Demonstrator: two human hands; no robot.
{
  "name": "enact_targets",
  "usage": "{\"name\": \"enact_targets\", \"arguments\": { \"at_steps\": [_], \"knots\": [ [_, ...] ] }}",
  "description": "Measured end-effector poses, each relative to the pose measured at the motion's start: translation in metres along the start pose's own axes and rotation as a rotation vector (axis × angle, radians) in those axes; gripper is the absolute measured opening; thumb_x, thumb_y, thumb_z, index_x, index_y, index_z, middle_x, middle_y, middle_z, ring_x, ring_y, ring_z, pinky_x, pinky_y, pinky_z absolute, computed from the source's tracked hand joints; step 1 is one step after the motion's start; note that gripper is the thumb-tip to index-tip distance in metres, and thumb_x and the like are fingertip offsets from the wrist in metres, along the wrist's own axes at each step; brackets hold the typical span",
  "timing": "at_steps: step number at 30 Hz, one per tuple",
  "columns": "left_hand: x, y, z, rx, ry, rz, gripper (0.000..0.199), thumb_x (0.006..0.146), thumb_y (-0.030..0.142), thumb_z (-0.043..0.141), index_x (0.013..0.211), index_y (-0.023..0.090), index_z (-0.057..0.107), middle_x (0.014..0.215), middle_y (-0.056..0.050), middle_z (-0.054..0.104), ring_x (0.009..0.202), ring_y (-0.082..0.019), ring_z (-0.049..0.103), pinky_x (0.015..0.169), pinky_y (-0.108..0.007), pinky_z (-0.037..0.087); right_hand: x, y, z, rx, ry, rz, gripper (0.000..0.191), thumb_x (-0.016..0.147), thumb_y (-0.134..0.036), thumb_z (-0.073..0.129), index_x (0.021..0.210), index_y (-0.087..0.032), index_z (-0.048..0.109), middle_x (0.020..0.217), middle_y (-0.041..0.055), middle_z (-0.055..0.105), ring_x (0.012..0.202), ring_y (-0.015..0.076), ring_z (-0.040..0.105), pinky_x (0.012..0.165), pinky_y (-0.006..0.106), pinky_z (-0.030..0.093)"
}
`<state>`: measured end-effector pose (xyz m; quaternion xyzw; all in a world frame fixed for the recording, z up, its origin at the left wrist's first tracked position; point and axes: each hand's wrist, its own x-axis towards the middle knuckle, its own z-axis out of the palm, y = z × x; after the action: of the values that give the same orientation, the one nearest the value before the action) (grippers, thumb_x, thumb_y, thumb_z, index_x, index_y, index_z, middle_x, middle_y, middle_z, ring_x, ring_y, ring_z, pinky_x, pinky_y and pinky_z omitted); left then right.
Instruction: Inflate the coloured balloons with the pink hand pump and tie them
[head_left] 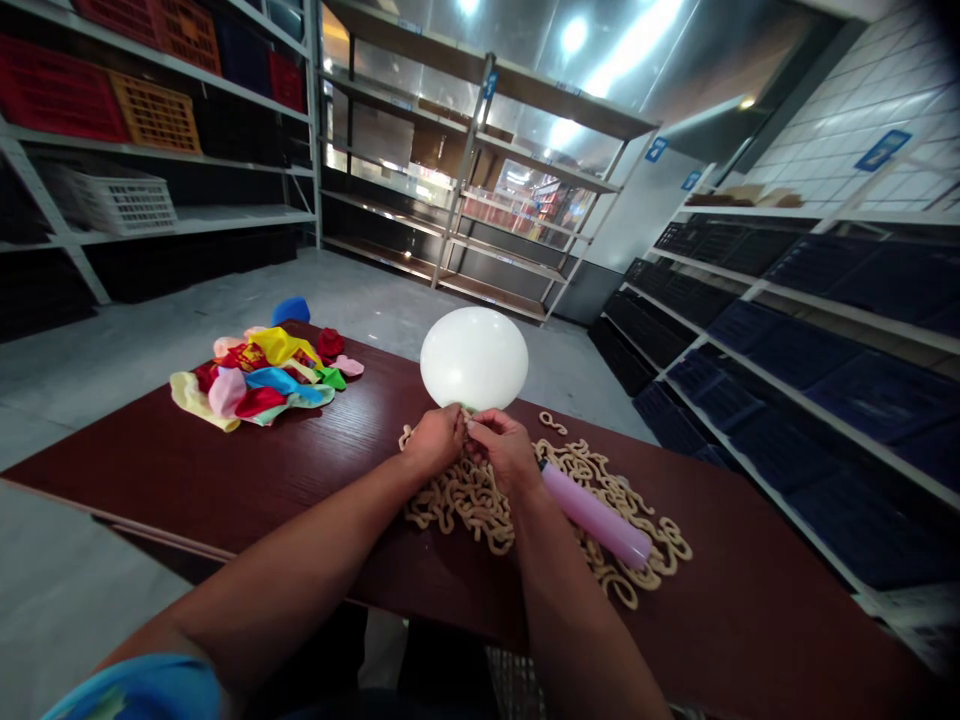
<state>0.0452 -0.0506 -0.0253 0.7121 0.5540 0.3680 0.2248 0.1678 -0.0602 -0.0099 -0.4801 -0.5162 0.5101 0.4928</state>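
Left hand (440, 438) and right hand (504, 445) tight on white balloon (474, 358), pink tube (596, 515) atop tan loops (474, 500) alongside.

And over in the upper left of the frame, red crates (56, 90) sat right beside an orange crate (155, 112), a white basket (124, 200) on the shelf below! Top centre, a tall rack (570, 98) stood under bright ceiling lights (574, 35). Out right, dark blue crates (847, 380) packed the shelves, a tiled wall (840, 130) behind, grey floor (375, 300) between the racks.
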Motion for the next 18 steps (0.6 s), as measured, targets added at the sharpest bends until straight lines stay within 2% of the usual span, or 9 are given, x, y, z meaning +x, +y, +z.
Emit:
{"name": "enact_targets", "arguments": {
  "at_steps": [2,4,7,10,15,18],
  "knots": [
    [0.0006,0.0003,0.0005,0.0,-0.006,-0.021,0.022,0.086,0.028,0.036,0.076,0.018,0.053,0.07,-0.004,0.058,0.061,-0.014,0.049,0.058,-0.024,0.033,0.0,0.002,0.0002,-0.109,0.034,-0.067,0.02,0.065,-0.037,0.062,0.067,-0.019,0.053,0.048,-0.006,0.05,0.042,0.0092,0.046,0.04,0.021,0.034],
    [0.0021,0.0006,0.0015,-0.046,-0.004,-0.022,0.024,0.086,0.029,0.035,0.075,0.018,0.053,0.07,-0.004,0.057,0.062,-0.014,0.05,0.059,-0.024,0.034,0.0,0.0037,0.0007,-0.287,0.125,-0.171,0.019,0.069,-0.039,0.058,0.067,-0.02,0.052,0.049,-0.0057,0.05,0.044,0.0099,0.046,0.044,0.023,0.036],
    [0.0041,0.0011,0.004,-0.173,0.001,-0.013,0.026,0.086,0.03,0.035,0.072,0.018,0.052,0.07,-0.004,0.058,0.064,-0.014,0.052,0.061,-0.024,0.036,0.0,0.0053,0.0024,-0.594,0.309,-0.371,0.016,0.072,-0.037,0.054,0.069,-0.021,0.052,0.058,-0.0028,0.054,0.054,0.0127,0.048,0.056,0.026,0.039],
    [0.0043,0.0009,0.0065,-0.3,0.0,0.001,0.027,0.086,0.032,0.036,0.071,0.017,0.052,0.071,-0.004,0.059,0.066,-0.014,0.053,0.064,-0.024,0.038,0.0003,0.0063,0.0047,-0.755,0.4,-0.507,0.011,0.073,-0.031,0.05,0.071,-0.021,0.051,0.068,0.0003,0.056,0.064,0.0146,0.05,0.065,0.028,0.04],
    [0.0053,-0.0012,0.0061,-0.347,-0.019,0.025,0.028,0.085,0.034,0.038,0.07,0.016,0.054,0.069,-0.003,0.059,0.066,-0.014,0.052,0.064,-0.024,0.038,0.0006,0.0046,0.005,-0.748,0.426,-0.54,0.009,0.074,-0.028,0.05,0.069,-0.02,0.049,0.068,0.0005,0.053,0.064,0.0139,0.049,0.064,0.028,0.04],
    [0.0075,-0.0034,0.0034,-0.313,0.017,-0.015,0.027,0.084,0.032,0.039,0.068,0.016,0.053,0.065,-0.002,0.057,0.063,-0.013,0.05,0.062,-0.024,0.038,-0.0006,0.0015,0.0024,-0.684,0.293,-0.599,0.014,0.075,-0.032,0.052,0.07,-0.02,0.053,0.073,0.0019,0.056,0.068,0.0138,0.052,0.066,0.027,0.041]
  ]
}}
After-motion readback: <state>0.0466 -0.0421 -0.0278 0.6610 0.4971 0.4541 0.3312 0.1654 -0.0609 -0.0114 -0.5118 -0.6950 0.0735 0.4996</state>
